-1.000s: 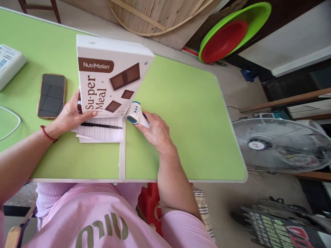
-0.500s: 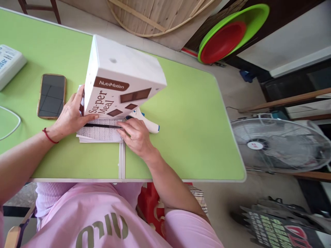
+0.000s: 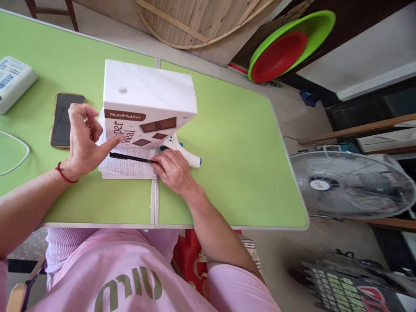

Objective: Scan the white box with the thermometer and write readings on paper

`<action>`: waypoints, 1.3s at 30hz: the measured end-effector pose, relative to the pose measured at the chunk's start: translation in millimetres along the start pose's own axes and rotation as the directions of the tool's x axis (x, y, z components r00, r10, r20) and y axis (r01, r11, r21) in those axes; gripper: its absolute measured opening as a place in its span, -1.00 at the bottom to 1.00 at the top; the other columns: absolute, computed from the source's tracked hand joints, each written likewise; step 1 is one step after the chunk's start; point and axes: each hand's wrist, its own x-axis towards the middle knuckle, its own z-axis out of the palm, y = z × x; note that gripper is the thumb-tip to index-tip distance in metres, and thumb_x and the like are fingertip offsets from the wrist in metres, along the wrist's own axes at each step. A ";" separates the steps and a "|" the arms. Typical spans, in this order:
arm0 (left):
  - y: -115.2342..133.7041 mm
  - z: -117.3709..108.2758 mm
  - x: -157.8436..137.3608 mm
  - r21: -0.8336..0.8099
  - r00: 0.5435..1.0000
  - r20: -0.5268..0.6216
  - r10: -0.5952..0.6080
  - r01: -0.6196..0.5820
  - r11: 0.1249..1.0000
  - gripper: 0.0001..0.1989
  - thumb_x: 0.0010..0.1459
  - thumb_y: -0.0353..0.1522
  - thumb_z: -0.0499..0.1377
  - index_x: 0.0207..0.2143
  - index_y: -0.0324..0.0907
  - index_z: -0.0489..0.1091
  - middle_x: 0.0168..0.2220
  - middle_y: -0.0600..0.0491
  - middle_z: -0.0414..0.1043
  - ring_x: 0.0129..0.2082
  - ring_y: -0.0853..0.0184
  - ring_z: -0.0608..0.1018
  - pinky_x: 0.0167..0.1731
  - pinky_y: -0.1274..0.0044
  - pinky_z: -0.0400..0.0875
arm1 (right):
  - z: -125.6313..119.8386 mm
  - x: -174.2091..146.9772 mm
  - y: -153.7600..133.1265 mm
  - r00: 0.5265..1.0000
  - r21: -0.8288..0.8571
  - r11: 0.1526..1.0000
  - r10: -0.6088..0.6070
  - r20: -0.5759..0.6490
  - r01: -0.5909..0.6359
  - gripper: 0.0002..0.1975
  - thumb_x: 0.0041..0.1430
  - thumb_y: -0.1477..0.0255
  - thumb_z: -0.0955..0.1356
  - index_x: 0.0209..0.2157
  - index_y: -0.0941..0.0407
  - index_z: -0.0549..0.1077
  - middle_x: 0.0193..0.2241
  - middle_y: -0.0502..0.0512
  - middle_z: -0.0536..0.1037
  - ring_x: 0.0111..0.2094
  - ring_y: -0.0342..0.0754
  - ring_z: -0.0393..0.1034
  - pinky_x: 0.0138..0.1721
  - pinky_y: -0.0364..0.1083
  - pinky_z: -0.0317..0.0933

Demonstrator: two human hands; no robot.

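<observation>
A white carton (image 3: pixel 149 89) printed "NutriMotion" stands upright on handwritten sheets of paper (image 3: pixel 130 170). My left hand (image 3: pixel 86 136) is at its left side, holding nothing, with the thumb stretched out in front of the carton's face and the other fingers curled. Whether the thumb touches the carton I cannot tell. Between the fingertips of my right hand (image 3: pixel 173 171) is one end of a black pen (image 3: pixel 131 157), which lies across the paper. Partly hidden behind that hand and the carton is a white handheld device (image 3: pixel 188 159) with blue parts, like a thermometer gun.
A phone (image 3: pixel 61 123) lies on the green table (image 3: pixel 234 173), left of my left hand. Farther left are a white box-shaped device (image 3: pixel 16 82) and a white cable (image 3: pixel 26 147). Off the table's right end stands a large fan (image 3: pixel 351 184); basins (image 3: pixel 292 47) lean behind.
My left hand has let go of the carton, lifting and curling its fingers. The carton has come down and slightly left. The pen's left end now shows clear of the thumb.
</observation>
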 end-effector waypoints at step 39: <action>113.6 15.3 8.5 0.386 0.304 0.922 -0.238 -0.695 0.607 -0.50 0.49 -0.65 0.01 0.39 -0.35 0.37 -0.17 -0.18 0.70 -0.23 0.03 0.79 -0.39 0.41 0.52 | 20.7 39.0 7.6 0.772 0.694 0.476 0.609 0.182 -0.540 -0.91 -0.03 0.37 0.41 -0.45 0.03 0.41 -0.59 -0.14 0.37 -0.51 -0.12 0.25 -0.44 -0.09 0.18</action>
